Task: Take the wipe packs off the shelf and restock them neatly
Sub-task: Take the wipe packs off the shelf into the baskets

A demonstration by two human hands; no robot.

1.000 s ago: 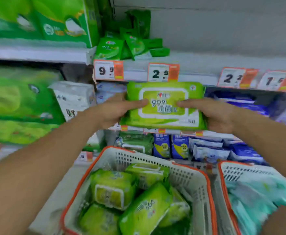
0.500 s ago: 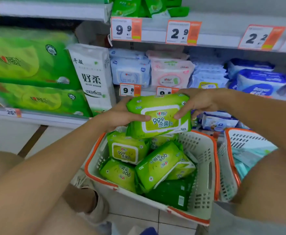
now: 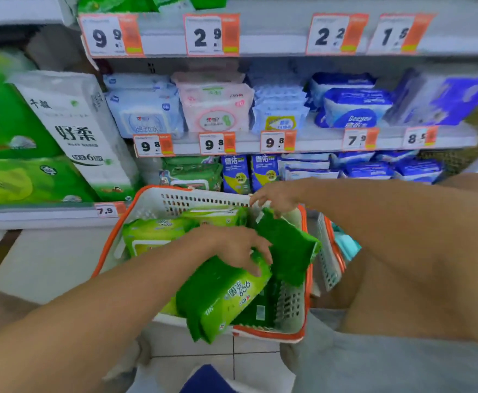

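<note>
Head view: in the basket (image 3: 152, 199) our left hand (image 3: 232, 248) lies open-fingered on a slanting green pack (image 3: 226, 296), while our right hand (image 3: 277, 197) pinches the dark pack (image 3: 286, 248) farther right

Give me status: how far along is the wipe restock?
Done: several green wipe packs already lie in the orange-rimmed basket. In hand: the left hand presses on a green pack hanging over the basket's front rim; the right hand pinches a dark green pack at its top edge. Left: none of these green packs is back on the shelf, so restocking looks not yet begun.
</note>
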